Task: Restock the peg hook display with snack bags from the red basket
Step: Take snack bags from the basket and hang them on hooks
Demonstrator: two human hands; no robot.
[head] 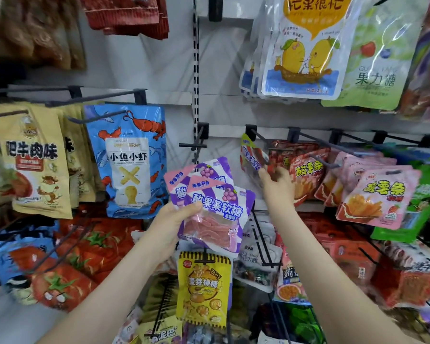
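My left hand grips a small stack of purple grape gummy bags by their left edge, held out before the white peg wall. My right hand reaches up and right and pinches another purple bag that hangs turned sideways on a black peg hook. An empty peg hook sticks out just left of it. The red basket is not in view.
Pink sweet-potato strip bags hang right of my right hand. A blue fish-and-shrimp bag and yellow beef bags hang left. A yellow candy bag hangs below my left hand. Mango bags hang above.
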